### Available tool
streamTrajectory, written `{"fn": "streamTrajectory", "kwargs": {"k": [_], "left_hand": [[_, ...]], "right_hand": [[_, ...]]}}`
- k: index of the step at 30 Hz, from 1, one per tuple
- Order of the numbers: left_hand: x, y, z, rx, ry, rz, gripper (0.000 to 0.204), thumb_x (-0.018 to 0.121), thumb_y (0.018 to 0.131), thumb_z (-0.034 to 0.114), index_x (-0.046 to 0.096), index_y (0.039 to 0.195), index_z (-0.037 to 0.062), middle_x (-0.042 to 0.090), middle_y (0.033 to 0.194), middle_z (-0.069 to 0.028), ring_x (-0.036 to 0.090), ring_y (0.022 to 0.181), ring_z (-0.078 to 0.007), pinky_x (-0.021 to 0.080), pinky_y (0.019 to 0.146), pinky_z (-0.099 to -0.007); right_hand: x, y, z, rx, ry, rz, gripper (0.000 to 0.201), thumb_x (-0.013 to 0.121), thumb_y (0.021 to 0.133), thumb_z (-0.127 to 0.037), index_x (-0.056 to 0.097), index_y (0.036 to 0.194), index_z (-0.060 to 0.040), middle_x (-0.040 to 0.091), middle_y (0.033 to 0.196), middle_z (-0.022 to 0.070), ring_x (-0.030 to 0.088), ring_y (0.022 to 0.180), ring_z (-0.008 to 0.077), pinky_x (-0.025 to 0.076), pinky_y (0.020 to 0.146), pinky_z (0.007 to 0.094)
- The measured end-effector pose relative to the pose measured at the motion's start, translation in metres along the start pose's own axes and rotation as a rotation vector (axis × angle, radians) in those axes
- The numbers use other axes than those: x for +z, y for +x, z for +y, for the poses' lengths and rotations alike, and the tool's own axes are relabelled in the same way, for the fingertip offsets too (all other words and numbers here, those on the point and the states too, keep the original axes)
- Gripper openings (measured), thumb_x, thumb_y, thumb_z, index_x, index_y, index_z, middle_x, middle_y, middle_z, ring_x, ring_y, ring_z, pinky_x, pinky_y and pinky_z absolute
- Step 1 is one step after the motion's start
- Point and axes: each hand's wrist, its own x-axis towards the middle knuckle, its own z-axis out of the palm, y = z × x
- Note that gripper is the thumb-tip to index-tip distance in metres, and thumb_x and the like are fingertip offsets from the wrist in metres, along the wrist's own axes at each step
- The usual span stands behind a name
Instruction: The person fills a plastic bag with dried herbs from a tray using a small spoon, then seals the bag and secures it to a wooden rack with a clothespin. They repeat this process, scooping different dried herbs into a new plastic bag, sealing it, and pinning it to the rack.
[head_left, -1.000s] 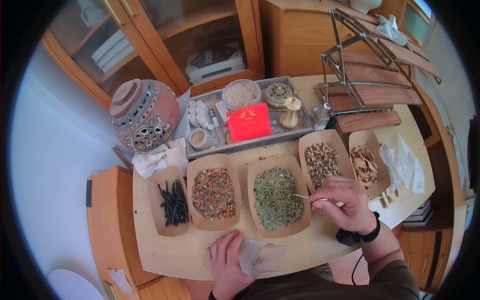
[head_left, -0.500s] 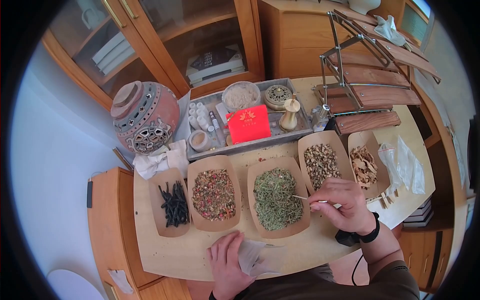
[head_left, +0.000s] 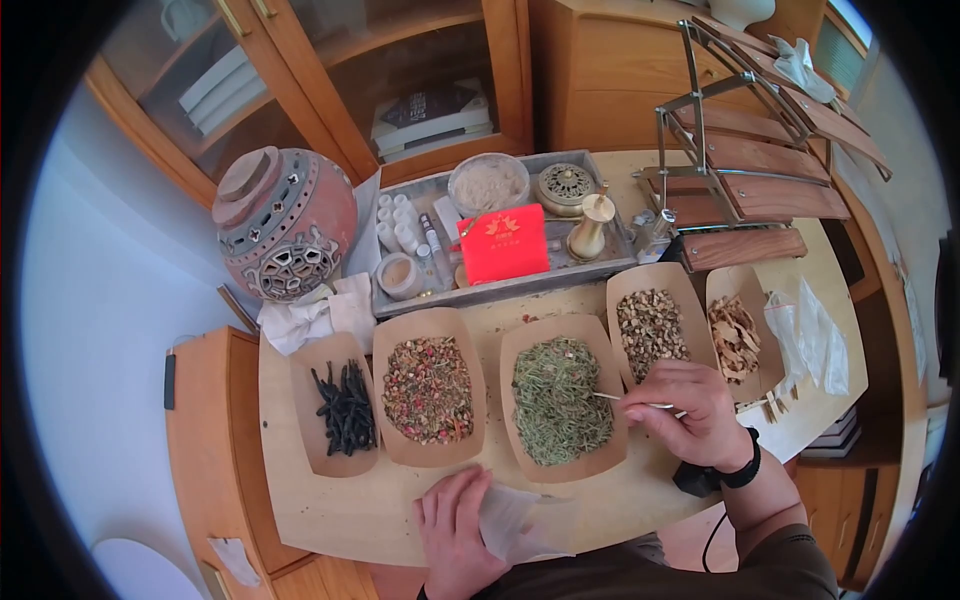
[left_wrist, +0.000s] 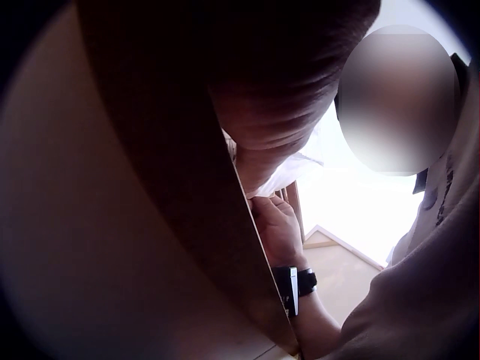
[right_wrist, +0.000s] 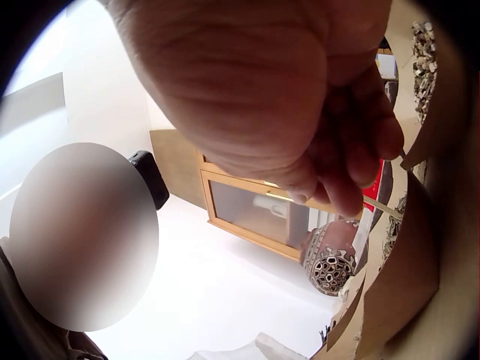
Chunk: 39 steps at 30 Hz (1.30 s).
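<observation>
My right hand (head_left: 685,410) pinches a thin pale stick (head_left: 607,396) between thumb and fingers, its far end at the dried green herbs (head_left: 562,400) in a brown paper tray (head_left: 565,470). The right wrist view shows the same stick (right_wrist: 384,208) coming out from under the fingers. At the near table edge, my left hand (head_left: 458,530) holds a thin, whitish see-through pouch (head_left: 525,522), thumb side against it. What the pouch contains cannot be made out. In the left wrist view, the hand and table underside are dark.
Other paper trays hold black strips (head_left: 345,405), a reddish flower mix (head_left: 430,390), small brown pieces (head_left: 652,325) and pale bark-like chips (head_left: 735,338). Behind them are a grey tray (head_left: 480,296) with a red packet (head_left: 505,243), a clay pot (head_left: 290,225) and a folding wooden rack (head_left: 765,195).
The head view has shifted slightly, so the things on the table sit a little differently in it. Both hands stay nearly in place, still holding the stick and the pouch.
</observation>
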Motion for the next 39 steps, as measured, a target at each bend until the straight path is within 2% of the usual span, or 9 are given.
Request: {"fn": "streamTrajectory", "kwargs": {"k": [5,7,13,22,25,28,32,34,39], "left_hand": [[0.003,-0.002,-0.002,0.021,0.016,-0.003,0.087,0.092,0.072,0.048,0.060,0.139,0.0032,0.063,0.134,-0.0143,0.060,0.121,-0.0354,0.042,0.102,-0.0492],[0.003,-0.006,-0.006,0.012,-0.022,-0.033,0.085,0.083,0.084,0.054,0.054,0.148,0.0068,0.058,0.148,-0.0163,0.053,0.132,-0.0417,0.038,0.109,-0.0563],[-0.002,-0.003,-0.005,0.005,-0.123,-0.047,0.083,0.087,0.082,0.045,0.054,0.148,0.0064,0.058,0.148,-0.0178,0.053,0.132,-0.0412,0.039,0.109,-0.0540],[-0.001,-0.004,-0.002,-0.036,-0.104,-0.048,0.103,0.090,0.074,0.057,0.050,0.153,0.0049,0.056,0.146,-0.0217,0.052,0.132,-0.0434,0.038,0.111,-0.0565],[-0.009,-0.001,0.002,-0.037,-0.082,-0.091,0.100,0.091,0.078,0.052,0.047,0.153,0.0033,0.055,0.146,-0.0247,0.053,0.132,-0.0456,0.042,0.110,-0.0555],[0.002,-0.004,-0.001,-0.009,-0.030,-0.011,0.096,0.093,0.071,0.049,0.054,0.146,0.0041,0.062,0.137,-0.0149,0.059,0.123,-0.0366,0.042,0.102,-0.0506],[0.003,-0.006,-0.006,0.021,-0.037,-0.032,0.102,0.094,0.069,0.050,0.050,0.149,0.0038,0.060,0.140,-0.0161,0.058,0.125,-0.0379,0.041,0.102,-0.0513],[0.006,-0.007,-0.005,-0.012,-0.091,0.000,0.093,0.093,0.066,0.039,0.057,0.143,0.0029,0.061,0.138,-0.0172,0.056,0.125,-0.0380,0.041,0.107,-0.0512],[-0.003,-0.004,-0.001,-0.044,-0.070,-0.052,0.096,0.092,0.071,0.048,0.054,0.147,0.0024,0.061,0.138,-0.0183,0.057,0.125,-0.0381,0.041,0.106,-0.0506]], "right_hand": [[-0.002,-0.002,0.005,-0.008,-0.066,-0.004,0.013,0.081,0.088,-0.001,0.079,0.101,-0.0012,0.068,0.074,0.0094,0.061,0.064,0.0264,0.047,0.059,0.0370],[-0.001,-0.001,0.005,-0.020,-0.081,-0.001,0.014,0.081,0.087,-0.002,0.079,0.101,-0.0015,0.067,0.073,0.0091,0.061,0.063,0.0263,0.047,0.059,0.0371],[-0.003,0.000,0.000,0.037,-0.120,0.064,0.013,0.082,0.088,-0.003,0.079,0.101,-0.0016,0.066,0.074,0.0095,0.061,0.066,0.0264,0.047,0.061,0.0366],[-0.006,-0.005,-0.003,0.079,0.027,0.074,0.008,0.074,0.095,-0.002,0.078,0.102,-0.0001,0.070,0.078,0.0098,0.062,0.069,0.0268,0.049,0.065,0.0370],[-0.005,-0.006,-0.003,0.127,0.022,0.094,0.009,0.071,0.096,-0.001,0.078,0.101,-0.0007,0.071,0.078,0.0091,0.064,0.069,0.0262,0.050,0.065,0.0362],[-0.006,-0.008,-0.007,0.168,0.023,0.129,0.009,0.070,0.096,-0.001,0.077,0.101,-0.0011,0.071,0.077,0.0084,0.065,0.068,0.0252,0.051,0.064,0.0359],[-0.001,-0.007,-0.001,0.057,-0.059,0.070,0.009,0.071,0.095,0.000,0.077,0.101,-0.0017,0.072,0.075,0.0072,0.066,0.068,0.0233,0.052,0.063,0.0356],[-0.004,-0.008,-0.007,0.101,-0.032,0.096,0.008,0.071,0.095,0.000,0.077,0.101,-0.0018,0.072,0.075,0.0069,0.067,0.069,0.0231,0.052,0.063,0.0353],[-0.003,-0.007,-0.010,0.116,-0.010,0.045,0.009,0.073,0.094,-0.001,0.078,0.101,-0.0018,0.073,0.075,0.0062,0.067,0.070,0.0220,0.051,0.063,0.0334]]}}
